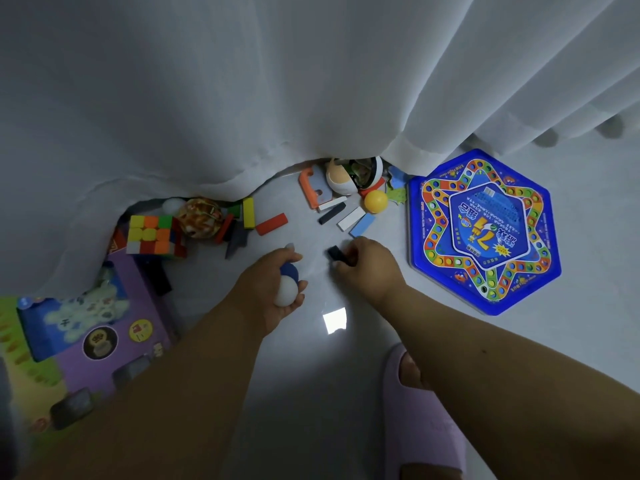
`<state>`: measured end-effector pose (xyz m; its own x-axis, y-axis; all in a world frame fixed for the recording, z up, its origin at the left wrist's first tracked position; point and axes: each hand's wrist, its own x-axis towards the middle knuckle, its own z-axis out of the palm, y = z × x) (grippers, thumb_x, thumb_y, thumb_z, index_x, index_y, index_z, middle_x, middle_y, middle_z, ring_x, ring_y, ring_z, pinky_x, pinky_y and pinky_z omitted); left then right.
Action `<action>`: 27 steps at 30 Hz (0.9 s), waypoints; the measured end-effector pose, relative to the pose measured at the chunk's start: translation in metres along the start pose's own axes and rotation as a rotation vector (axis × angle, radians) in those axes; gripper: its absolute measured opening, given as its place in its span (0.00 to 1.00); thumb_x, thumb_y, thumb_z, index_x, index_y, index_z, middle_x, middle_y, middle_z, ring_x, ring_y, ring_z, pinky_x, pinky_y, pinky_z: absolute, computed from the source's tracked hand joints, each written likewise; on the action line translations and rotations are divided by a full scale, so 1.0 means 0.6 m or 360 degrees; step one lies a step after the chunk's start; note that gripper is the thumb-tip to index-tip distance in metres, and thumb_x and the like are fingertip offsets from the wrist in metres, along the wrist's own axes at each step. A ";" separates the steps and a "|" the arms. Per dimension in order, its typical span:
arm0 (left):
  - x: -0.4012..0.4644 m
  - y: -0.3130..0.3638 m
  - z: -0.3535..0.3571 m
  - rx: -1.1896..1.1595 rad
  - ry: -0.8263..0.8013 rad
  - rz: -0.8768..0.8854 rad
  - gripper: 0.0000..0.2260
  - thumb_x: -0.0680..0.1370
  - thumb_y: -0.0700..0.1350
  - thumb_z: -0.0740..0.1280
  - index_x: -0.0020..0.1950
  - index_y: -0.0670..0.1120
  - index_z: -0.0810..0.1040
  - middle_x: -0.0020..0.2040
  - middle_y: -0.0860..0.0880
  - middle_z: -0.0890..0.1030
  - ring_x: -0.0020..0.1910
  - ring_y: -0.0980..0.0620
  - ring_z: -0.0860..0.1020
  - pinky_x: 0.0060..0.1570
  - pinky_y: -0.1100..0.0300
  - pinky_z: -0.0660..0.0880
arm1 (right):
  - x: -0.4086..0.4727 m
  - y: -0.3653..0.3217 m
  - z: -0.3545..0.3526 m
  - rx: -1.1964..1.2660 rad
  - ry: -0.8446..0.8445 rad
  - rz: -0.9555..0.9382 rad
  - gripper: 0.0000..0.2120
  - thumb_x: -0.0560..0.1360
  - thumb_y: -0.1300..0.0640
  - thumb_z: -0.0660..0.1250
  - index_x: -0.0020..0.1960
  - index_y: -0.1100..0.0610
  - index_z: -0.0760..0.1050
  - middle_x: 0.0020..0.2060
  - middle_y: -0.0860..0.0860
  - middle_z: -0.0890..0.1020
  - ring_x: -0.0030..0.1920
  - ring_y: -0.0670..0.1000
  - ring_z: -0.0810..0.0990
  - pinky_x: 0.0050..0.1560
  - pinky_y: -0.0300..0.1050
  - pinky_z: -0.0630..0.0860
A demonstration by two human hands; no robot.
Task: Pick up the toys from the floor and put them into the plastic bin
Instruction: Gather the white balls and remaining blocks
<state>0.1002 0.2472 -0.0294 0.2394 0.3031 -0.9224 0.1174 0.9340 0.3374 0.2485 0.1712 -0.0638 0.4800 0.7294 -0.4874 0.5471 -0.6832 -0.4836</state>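
Your left hand [277,282] cups a white ball [286,293] and a blue ball [289,270]. Your right hand [367,268] pinches a black block [337,253] at the floor [311,375]. Lift it straight up, clear of the neighbouring blocks. The bin is not in view.

Single head view, steep downward, close over floor [311,393] toward curtain [242,98]

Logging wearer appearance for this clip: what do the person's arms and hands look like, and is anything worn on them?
Both arms are bare up to the frame edge, with no sleeves visible. The left hand and right hand wear no gloves; no rings, watch or bracelets are visible. A pale lilac slipper covers one foot.
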 end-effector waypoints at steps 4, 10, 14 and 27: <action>-0.002 -0.004 0.008 0.0100 -0.0067 0.0091 0.16 0.76 0.58 0.65 0.58 0.49 0.76 0.53 0.48 0.74 0.46 0.50 0.76 0.37 0.59 0.74 | -0.006 -0.050 -0.006 0.0580 -0.0185 -0.0099 0.05 0.72 0.58 0.71 0.44 0.54 0.75 0.39 0.52 0.79 0.39 0.48 0.76 0.43 0.41 0.75; -0.001 -0.004 0.007 -0.0060 -0.0076 0.0050 0.13 0.80 0.54 0.61 0.47 0.45 0.76 0.49 0.45 0.76 0.40 0.50 0.76 0.32 0.62 0.75 | 0.002 -0.072 -0.015 0.0912 -0.0184 0.0025 0.08 0.75 0.66 0.63 0.48 0.63 0.80 0.44 0.57 0.81 0.40 0.51 0.79 0.46 0.43 0.78; -0.001 -0.005 -0.007 -0.0160 -0.0002 -0.0004 0.15 0.79 0.54 0.62 0.38 0.46 0.71 0.46 0.46 0.75 0.39 0.49 0.76 0.28 0.63 0.74 | 0.037 -0.033 -0.030 -0.0132 0.0283 -0.0105 0.15 0.76 0.58 0.62 0.63 0.55 0.73 0.58 0.56 0.72 0.54 0.56 0.74 0.52 0.49 0.75; -0.003 -0.003 -0.019 -0.0124 -0.0079 -0.0026 0.16 0.80 0.56 0.60 0.54 0.47 0.79 0.58 0.45 0.74 0.41 0.50 0.75 0.30 0.62 0.75 | 0.047 -0.013 -0.014 -0.0421 -0.0113 -0.0091 0.20 0.73 0.54 0.69 0.62 0.54 0.69 0.59 0.57 0.66 0.47 0.56 0.75 0.49 0.45 0.75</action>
<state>0.0885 0.2472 -0.0305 0.2859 0.2797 -0.9165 0.0470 0.9512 0.3050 0.2636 0.1975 -0.0677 0.3989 0.7559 -0.5192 0.7364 -0.6014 -0.3099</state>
